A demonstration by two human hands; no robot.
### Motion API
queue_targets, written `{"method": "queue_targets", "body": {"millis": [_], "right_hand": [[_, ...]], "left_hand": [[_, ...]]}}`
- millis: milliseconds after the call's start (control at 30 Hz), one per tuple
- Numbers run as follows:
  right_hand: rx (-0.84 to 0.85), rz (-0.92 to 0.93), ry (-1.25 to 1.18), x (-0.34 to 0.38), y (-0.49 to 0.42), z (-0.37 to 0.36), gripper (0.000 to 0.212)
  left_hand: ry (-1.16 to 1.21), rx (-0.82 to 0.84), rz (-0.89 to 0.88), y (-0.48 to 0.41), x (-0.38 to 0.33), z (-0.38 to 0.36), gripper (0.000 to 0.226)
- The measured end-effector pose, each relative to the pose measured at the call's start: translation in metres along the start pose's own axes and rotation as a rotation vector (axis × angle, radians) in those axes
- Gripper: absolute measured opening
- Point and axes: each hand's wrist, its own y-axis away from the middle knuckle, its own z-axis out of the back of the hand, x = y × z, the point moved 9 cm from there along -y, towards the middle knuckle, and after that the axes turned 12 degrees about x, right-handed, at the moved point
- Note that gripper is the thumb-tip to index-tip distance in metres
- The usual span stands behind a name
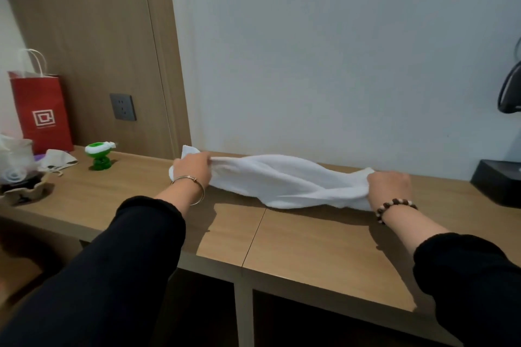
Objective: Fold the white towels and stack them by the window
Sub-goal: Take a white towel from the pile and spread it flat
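I read the desk from the left. A red paper bag stands at the far left against the wooden panel. A small green toy stands a little to the right of it on the wooden desk. Then comes the left hand. Its fingers are curled around the left end of the white towel, and a small corner of cloth sticks out behind the hand. The towel lies along the back of the desk, close to the white wall. It is stretched long between both hands, but it is twisted and wrinkled in the middle, not flat. At its right end the right hand is clenched on the gathered cloth in the same way. Further right a black box sits on the desk, apart from the towel.

I judge that the step in hand is the spreading out of this towel, so the folding itself is not yet begun, and I see no folded towel anywhere. The next move, I think, calls for both hands to find the corners and lay the cloth flat, because a fold on this twisted shape will be uneven. No window shows in this view, so I cannot tell where the stack must go
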Motion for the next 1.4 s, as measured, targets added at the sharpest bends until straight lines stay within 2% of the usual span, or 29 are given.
{"method": "queue_targets", "body": {"millis": [67, 133, 233, 333, 400, 467, 533, 567, 633, 700, 833, 900, 967, 1000, 1100, 1167, 1233, 1300, 1400], "right_hand": [[0.115, 0.043, -0.029, -0.002, -0.008, -0.013, 0.028], [0.234, 0.226, -0.206, 0.017, -0.011, -0.023, 0.018], [0.425, 0.454, -0.488, 0.049, 0.002, -0.03, 0.024], [0.615, 0.574, -0.398, 0.07, 0.017, -0.044, 0.023], [0.652, 0.542, -0.45, 0.071, 0.021, -0.04, 0.043], [0.697, 0.47, -0.565, 0.07, 0.021, -0.037, 0.061], [0.668, 0.442, -0.593, 0.072, 0.017, -0.035, 0.067], [0.582, 0.421, -0.608, 0.071, 0.01, -0.031, 0.062], [0.361, 0.355, -0.65, 0.063, -0.009, -0.025, 0.044], [0.285, 0.308, -0.666, 0.059, -0.024, -0.029, 0.033], [0.462, 0.378, -0.509, 0.08, -0.038, -0.06, 0.045], [0.488, 0.406, -0.386, 0.089, -0.042, -0.067, 0.056], [0.505, 0.379, -0.28, 0.093, -0.045, -0.065, 0.057], [0.513, 0.342, -0.184, 0.093, -0.045, -0.06, 0.053], [0.531, 0.222, 0.132, 0.099, -0.043, -0.04, 0.038], [0.419, 0.324, 0.033, 0.124, -0.047, -0.03, 0.039], [0.394, 0.509, -0.21, 0.155, -0.046, -0.03, 0.046], [0.479, 0.61, -0.339, 0.175, -0.04, -0.037, 0.049], [0.484, 0.649, -0.308, 0.188, -0.036, -0.044, 0.043]], "left_hand": [[-0.08, -0.012, 0.048, -0.003, -0.004, 0.002, 0.036], [-0.109, -0.028, -0.005, -0.003, -0.025, -0.003, 0.032], [0.022, -0.051, -0.283, 0.006, -0.081, -0.018, 0.027], [0.21, 0.01, -0.585, 0.034, -0.14, -0.038, 0.041], [0.187, 0.055, -0.633, 0.045, -0.168, -0.05, 0.043], [0.093, 0.145, -0.585, 0.045, -0.183, -0.067, 0.043], [0.02, 0.27, -0.548, 0.046, -0.19, -0.087, 0.042], [-0.024, 0.305, -0.55, 0.047, -0.193, -0.096, 0.043], [-0.095, 0.298, -0.576, 0.052, -0.196, -0.106, 0.045], [-0.106, 0.262, -0.597, 0.053, -0.197, -0.106, 0.045], [-0.001, 0.357, -0.651, 0.046, -0.195, -0.101, 0.038], [0.254, 0.418, -0.628, 0.037, -0.183, -0.093, 0.037], [0.425, 0.406, -0.561, 0.024, -0.165, -0.082, 0.048], [0.394, 0.359, -0.551, 0.018, -0.157, -0.075, 0.055], [0.046, 0.214, -0.545, 0.006, -0.137, -0.064, 0.058], [-0.043, 0.204, -0.527, 0.001, -0.119, -0.063, 0.071], [0.006, 0.289, -0.507, 0.003, -0.1, -0.066, 0.087], [0.088, 0.371, -0.497, 0.006, -0.084, -0.072, 0.082], [0.096, 0.401, -0.472, 0.011, -0.061, -0.081, 0.076]]}}
